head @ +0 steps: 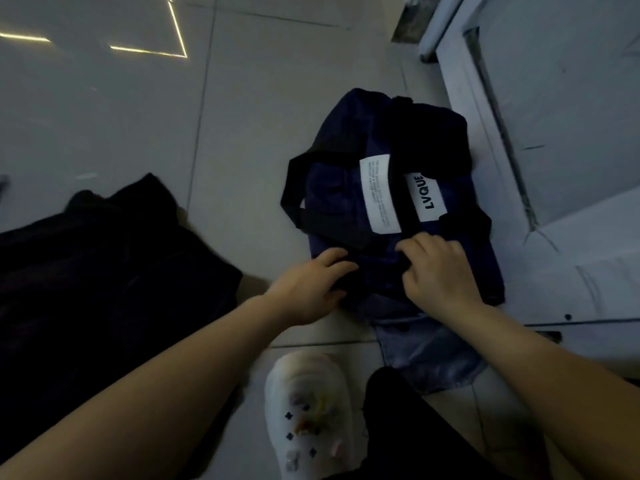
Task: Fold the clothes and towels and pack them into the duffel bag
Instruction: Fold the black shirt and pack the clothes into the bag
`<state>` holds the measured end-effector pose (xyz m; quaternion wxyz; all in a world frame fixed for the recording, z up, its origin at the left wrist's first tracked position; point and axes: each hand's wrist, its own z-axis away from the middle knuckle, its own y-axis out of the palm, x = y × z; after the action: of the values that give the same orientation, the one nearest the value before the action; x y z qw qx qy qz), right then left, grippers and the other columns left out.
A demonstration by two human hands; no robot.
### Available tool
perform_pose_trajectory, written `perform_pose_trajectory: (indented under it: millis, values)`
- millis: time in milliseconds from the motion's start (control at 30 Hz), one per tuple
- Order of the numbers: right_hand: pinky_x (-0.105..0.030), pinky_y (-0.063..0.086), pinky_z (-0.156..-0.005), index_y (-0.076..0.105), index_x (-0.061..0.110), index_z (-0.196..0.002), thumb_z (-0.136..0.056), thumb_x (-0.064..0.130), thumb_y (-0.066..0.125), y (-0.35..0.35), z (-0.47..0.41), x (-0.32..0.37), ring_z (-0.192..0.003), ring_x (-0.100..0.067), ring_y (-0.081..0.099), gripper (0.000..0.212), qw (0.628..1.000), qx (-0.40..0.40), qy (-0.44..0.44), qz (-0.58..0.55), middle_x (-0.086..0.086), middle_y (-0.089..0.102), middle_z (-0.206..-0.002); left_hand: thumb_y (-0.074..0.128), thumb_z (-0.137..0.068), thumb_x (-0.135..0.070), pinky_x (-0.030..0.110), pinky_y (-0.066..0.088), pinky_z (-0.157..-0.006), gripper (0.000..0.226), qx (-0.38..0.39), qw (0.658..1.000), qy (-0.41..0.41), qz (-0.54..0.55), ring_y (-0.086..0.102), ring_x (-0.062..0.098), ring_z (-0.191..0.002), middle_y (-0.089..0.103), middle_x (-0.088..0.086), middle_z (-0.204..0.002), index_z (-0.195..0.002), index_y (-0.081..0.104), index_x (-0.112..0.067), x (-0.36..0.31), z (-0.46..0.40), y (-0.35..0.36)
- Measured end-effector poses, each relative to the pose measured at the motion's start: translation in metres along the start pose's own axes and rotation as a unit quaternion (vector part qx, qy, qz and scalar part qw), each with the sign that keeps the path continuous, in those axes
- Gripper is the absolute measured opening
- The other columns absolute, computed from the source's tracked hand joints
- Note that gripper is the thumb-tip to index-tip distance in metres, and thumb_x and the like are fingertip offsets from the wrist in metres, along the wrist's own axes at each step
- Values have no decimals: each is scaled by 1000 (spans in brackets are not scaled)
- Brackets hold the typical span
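Duffel bag (349, 188) lengthwise away from person.

One head-worn view — looking steeply down, close over the floor (242, 98).

Navy duffel bag (349, 133), black straps (294, 188)

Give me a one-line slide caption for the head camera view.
Both hands, left hand and right hand, grip the near end of a navy duffel bag on the tiled floor, dark clothes beside it.
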<state>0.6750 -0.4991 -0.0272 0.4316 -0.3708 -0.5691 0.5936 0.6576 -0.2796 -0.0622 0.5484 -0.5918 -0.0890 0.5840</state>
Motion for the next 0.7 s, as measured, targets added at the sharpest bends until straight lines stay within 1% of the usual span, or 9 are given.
perform_pose_trajectory:
  millis: [100,233,333,400,467,500,567,600,700]
  values:
    - [-39,43,-65,65,9,-95,-73,13,50,-9,-25,50,-75,-31,58,27,997,-30,-38,-66,-10,60,-87,56,-94,-26,35,41,-97,39,-53,998,-26,-22,52,28,-119,36,3,-146,-132,52,-18,24,35,-41]
    - [-43,47,-76,61,9,-110,-87,16,54,-10,-54,130,-94,-33,56,25,984,5,-107,-145,-11,57,-107,53,-92,-34,32,45,-92,31,-33,990,-78,-115,58,20,-110,55,-2,-128,-120,62,-23,68,103,-93]
    - [-39,45,-88,49,17,-130,-91,31,57,1,-66,187,-116,-30,49,42,973,109,-130,-156,-8,46,-129,49,-87,-47,32,45,-93,45,-15,976,-157,-153,57,25,-113,55,2,-124,-125,58,-24,109,165,-108]
    - [-41,42,-99,31,22,-144,-87,43,61,14,-69,218,-125,-30,43,67,952,227,-136,-153,-8,35,-141,59,-85,-52,32,41,-100,64,21,962,-229,-145,50,27,-121,43,3,-137,-140,42,-25,140,209,-97]
    - [-42,40,-103,15,25,-150,-85,44,64,24,-67,243,-127,-32,42,83,933,309,-133,-129,-10,32,-144,62,-83,-54,32,38,-104,75,47,948,-289,-123,46,25,-125,34,0,-144,-146,32,-26,163,241,-70]
    - [-41,43,-99,14,24,-149,-87,37,63,28,-68,250,-123,-32,46,80,933,318,-125,-116,-11,39,-140,60,-85,-53,32,39,-102,70,24,944,-307,-119,47,22,-124,36,-2,-143,-144,35,-27,170,251,-55]
    - [-38,48,-85,24,17,-141,-90,18,56,32,-71,259,-107,-32,56,59,940,308,-105,-103,-13,54,-122,53,-91,-47,34,39,-97,50,-71,934,-324,-132,52,16,-118,49,-7,-132,-137,44,-29,178,257,-32]
    - [-36,48,-81,29,15,-136,-91,14,52,33,-72,259,-103,-32,57,51,940,312,-93,-105,-14,57,-117,51,-93,-44,35,39,-95,42,-111,930,-326,-127,54,15,-115,54,-7,-126,-132,50,-29,178,256,-24]
    - [-35,48,-78,50,11,-114,-92,12,48,32,-69,253,-100,-30,58,21,934,331,-86,-107,-13,59,-111,51,-94,-40,31,38,-87,29,-176,934,-290,-111,60,15,-103,62,-7,-112,-118,60,-26,183,250,-20]
